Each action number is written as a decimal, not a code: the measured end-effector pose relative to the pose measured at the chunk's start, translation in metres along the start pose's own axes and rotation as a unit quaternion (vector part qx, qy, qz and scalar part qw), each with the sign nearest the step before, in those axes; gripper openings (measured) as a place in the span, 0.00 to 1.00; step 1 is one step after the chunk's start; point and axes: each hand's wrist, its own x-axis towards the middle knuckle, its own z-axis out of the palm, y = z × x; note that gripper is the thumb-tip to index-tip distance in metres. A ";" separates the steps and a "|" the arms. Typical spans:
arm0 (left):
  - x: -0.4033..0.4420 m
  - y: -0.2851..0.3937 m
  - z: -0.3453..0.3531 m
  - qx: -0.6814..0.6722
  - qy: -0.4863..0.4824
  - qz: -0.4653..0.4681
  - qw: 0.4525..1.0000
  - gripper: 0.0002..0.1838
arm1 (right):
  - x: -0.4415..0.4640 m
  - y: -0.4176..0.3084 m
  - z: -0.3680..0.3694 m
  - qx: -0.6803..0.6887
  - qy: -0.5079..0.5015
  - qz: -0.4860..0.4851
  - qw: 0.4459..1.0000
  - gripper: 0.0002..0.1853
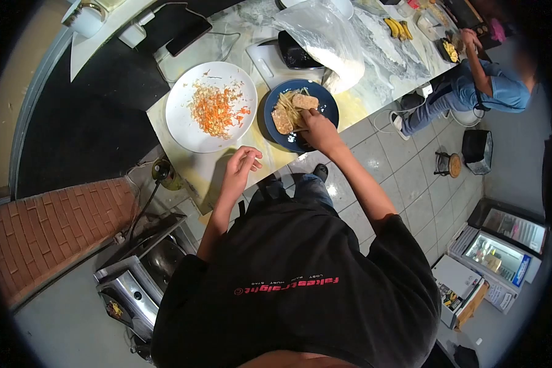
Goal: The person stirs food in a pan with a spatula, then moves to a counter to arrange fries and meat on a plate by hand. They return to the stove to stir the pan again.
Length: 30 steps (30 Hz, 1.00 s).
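Observation:
My right hand [319,130] reaches into a dark blue plate [330,105], its fingertips pressed together at the pale strips [286,99]; what they hold is hidden. Two light brown patties lie on those strips, one at the upper right [305,102] and one at the lower left [282,121]. My left hand [245,161] hovers by the counter's front edge, fingers curled loosely apart, holding nothing. Just beyond it, a large white plate [176,126] bears shredded orange and pale vegetables [216,110].
Behind the blue plate are a black container [294,52] and a clear plastic bag [334,46] with white contents. A phone [189,38], a mug [86,19] and bananas [398,29] lie farther back. Another person [503,89] stands at the counter's right end.

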 end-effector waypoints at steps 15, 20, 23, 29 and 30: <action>0.004 0.010 0.019 0.015 0.058 0.012 0.998 0.13 | -0.026 0.012 -0.055 -0.076 -0.086 -0.105 0.988 0.32; 0.001 0.002 0.029 0.004 0.090 0.021 0.996 0.12 | -0.009 0.031 -0.023 -0.046 -0.064 -0.115 0.990 0.29; -0.001 0.000 0.035 -0.006 0.111 0.022 0.994 0.11 | -0.002 0.030 -0.031 -0.006 -0.090 -0.078 0.993 0.23; -0.007 -0.003 0.041 -0.016 0.130 0.015 0.991 0.11 | -0.022 0.027 -0.036 0.012 0.002 -0.100 0.995 0.30; -0.008 -0.003 0.041 -0.014 0.129 0.012 0.992 0.11 | -0.025 0.024 -0.030 0.014 0.001 -0.100 0.995 0.30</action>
